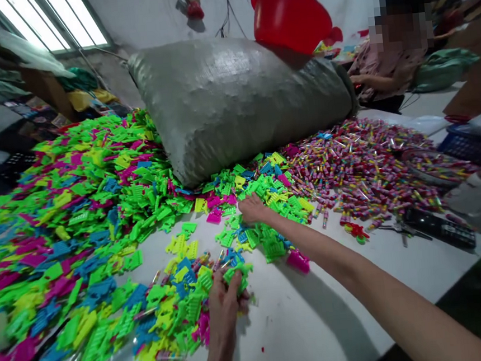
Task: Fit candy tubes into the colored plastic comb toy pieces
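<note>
Gripping a green plastic comb piece (238, 275) between curled fingers, the left hand (224, 311) sits nearest, low over the white table (303, 321), with yellow, green and blue pieces heaped just to its left. Beyond it the right hand (251, 209) reaches out on a long bare arm, palm down and fingers bent onto the pile of comb pieces (100, 215); whether it pinches any I cannot tell. These pieces are small, flat and toothed, in neon green, yellow, pink and blue. Right of that hand lies a spread of small multicoloured tubes (361, 164), with a dark remote (440, 227) near them. Farther off rests a bulging grey woven sack (233, 102), a red basin (289, 16) behind it, and a seated person (385, 61) at far right.
</note>
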Motion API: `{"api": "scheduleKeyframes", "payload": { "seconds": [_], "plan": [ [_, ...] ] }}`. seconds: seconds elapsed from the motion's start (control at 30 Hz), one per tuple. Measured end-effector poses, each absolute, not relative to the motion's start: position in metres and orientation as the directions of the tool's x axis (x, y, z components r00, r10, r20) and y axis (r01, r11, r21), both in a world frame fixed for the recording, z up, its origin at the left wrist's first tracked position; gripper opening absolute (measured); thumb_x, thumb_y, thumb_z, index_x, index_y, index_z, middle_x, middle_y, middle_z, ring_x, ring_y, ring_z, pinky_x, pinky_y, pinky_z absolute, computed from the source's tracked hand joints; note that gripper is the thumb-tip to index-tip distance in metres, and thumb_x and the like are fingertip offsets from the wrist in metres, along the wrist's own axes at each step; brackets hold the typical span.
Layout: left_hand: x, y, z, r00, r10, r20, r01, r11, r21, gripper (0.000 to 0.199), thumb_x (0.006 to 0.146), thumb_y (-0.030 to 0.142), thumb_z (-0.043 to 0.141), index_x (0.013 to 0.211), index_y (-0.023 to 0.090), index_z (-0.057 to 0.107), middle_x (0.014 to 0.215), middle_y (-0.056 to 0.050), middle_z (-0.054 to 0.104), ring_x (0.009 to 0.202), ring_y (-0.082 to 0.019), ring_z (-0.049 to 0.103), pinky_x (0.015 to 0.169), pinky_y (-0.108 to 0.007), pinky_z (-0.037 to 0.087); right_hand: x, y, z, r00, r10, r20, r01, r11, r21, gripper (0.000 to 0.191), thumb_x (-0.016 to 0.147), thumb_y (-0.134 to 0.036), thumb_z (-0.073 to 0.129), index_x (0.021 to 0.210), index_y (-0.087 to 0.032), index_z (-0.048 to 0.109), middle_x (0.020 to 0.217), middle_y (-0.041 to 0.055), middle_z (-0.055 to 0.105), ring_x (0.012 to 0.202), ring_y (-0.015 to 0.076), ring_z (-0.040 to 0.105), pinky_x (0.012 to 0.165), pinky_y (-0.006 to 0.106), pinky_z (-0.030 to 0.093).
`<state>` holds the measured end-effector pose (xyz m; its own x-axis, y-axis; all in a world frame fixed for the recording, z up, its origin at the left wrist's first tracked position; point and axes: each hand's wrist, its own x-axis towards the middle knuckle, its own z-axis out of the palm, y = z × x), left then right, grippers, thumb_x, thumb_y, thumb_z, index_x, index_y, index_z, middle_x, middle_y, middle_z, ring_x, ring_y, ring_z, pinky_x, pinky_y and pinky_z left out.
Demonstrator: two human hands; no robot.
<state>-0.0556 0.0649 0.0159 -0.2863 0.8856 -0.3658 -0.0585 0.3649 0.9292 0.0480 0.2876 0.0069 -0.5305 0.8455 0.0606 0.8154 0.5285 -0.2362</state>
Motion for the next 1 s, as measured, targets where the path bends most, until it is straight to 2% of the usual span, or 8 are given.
{"api": "scheduleKeyframes", "payload": {
  "seconds": [0.1, 0.17, 0.23, 0.3, 0.4, 0.57, 0.83, 1.0],
  "plan": [
    [-0.051, 0.056, 0.024, -0.248, 0.919, -0.306, -0.12, 0.284, 0.951, 0.038, 0.068, 0.045, 0.067, 0.093, 0.018, 0.057, 0.065, 0.004, 0.057, 0.053, -0.01, 0.054, 0.047, -0.02, 0.042, 0.071, 0.262, 0.021, -0.479, 0.868, 0.127, 0.809, 0.493, -0.319, 0.029, 0.078, -0.018, 0.05, 0.105, -0.014, 0.059, 0.095, 0.0086, 0.067, 0.096, 0.0205, 0.057, 0.094, 0.039, 0.035],
    [-0.047, 0.051, 0.029, -0.237, 0.936, -0.26, -0.11, 0.24, 0.965, 0.031, 0.07, 0.043, 0.066, 0.086, 0.018, 0.061, 0.069, 0.002, 0.059, 0.059, -0.01, 0.054, 0.054, -0.021, 0.045, 0.089, 0.239, 0.031, -0.426, 0.881, 0.207, 0.717, 0.468, -0.516, 0.025, 0.083, -0.022, 0.045, 0.104, -0.014, 0.057, 0.095, 0.0068, 0.065, 0.09, 0.0161, 0.058, 0.085, 0.032, 0.042],
    [-0.041, 0.046, 0.033, -0.219, 0.951, -0.221, -0.067, 0.211, 0.975, 0.028, 0.071, 0.043, 0.065, 0.082, 0.017, 0.063, 0.069, 0.001, 0.06, 0.062, -0.011, 0.054, 0.057, -0.022, 0.046, 0.108, 0.211, 0.039, -0.41, 0.886, 0.216, 0.438, 0.399, -0.806, 0.024, 0.084, -0.029, 0.048, 0.1, -0.014, 0.057, 0.089, 0.0046, 0.064, 0.077, 0.013, 0.059, 0.071, 0.027, 0.046],
    [-0.035, 0.041, 0.034, -0.188, 0.965, -0.183, 0.032, 0.192, 0.981, 0.026, 0.072, 0.042, 0.064, 0.079, 0.017, 0.064, 0.067, 0.001, 0.059, 0.061, -0.011, 0.052, 0.056, -0.022, 0.045, 0.125, 0.177, 0.041, -0.48, 0.87, 0.114, 0.129, 0.199, -0.972, 0.029, 0.078, -0.036, 0.058, 0.096, -0.014, 0.059, 0.077, 0.0018, 0.063, 0.061, 0.0105, 0.056, 0.056, 0.023, 0.044],
    [-0.029, 0.033, 0.031, -0.114, 0.984, -0.135, 0.18, 0.155, 0.971, 0.023, 0.074, 0.039, 0.063, 0.075, 0.017, 0.064, 0.064, 0.002, 0.057, 0.06, -0.011, 0.05, 0.055, -0.021, 0.042, 0.145, 0.127, 0.038, -0.596, 0.801, -0.064, 0.044, -0.047, -0.998, 0.032, 0.071, -0.037, 0.068, 0.091, -0.013, 0.063, 0.068, 0.0, 0.061, 0.054, 0.0087, 0.054, 0.049, 0.02, 0.041],
    [-0.018, 0.02, 0.026, 0.0, 0.975, -0.221, 0.157, 0.218, 0.963, 0.024, 0.073, 0.04, 0.065, 0.072, 0.016, 0.064, 0.056, 0.003, 0.053, 0.051, -0.008, 0.044, 0.045, -0.019, 0.036, 0.157, 0.079, 0.037, -0.526, 0.848, -0.072, 0.048, -0.055, -0.997, 0.024, 0.076, -0.034, 0.064, 0.088, -0.013, 0.065, 0.068, -0.0003, 0.06, 0.057, 0.0082, 0.054, 0.054, 0.021, 0.044],
    [0.034, 0.017, 0.019, -0.47, 0.832, -0.296, -0.389, 0.107, 0.915, 0.038, 0.055, 0.031, 0.078, 0.087, 0.014, 0.066, 0.076, 0.0, 0.066, 0.064, -0.01, 0.057, 0.06, -0.022, 0.047, 0.144, 0.04, 0.018, -0.186, 0.977, 0.106, 0.072, 0.121, -0.99, 0.018, 0.08, -0.035, 0.061, 0.086, -0.018, 0.064, 0.087, 0.0026, 0.057, 0.061, 0.0089, 0.056, 0.056, 0.022, 0.047],
    [0.04, 0.011, 0.016, -0.557, 0.798, -0.231, -0.357, 0.021, 0.934, 0.037, 0.059, 0.035, 0.075, 0.088, 0.016, 0.062, 0.079, -0.001, 0.065, 0.068, -0.012, 0.059, 0.066, -0.025, 0.049, 0.146, 0.02, 0.006, -0.224, 0.973, -0.052, -0.04, -0.062, -0.997, 0.023, 0.077, -0.038, 0.063, 0.085, -0.017, 0.064, 0.067, -0.0005, 0.059, 0.051, 0.0098, 0.056, 0.05, 0.023, 0.046]
  ]
}}
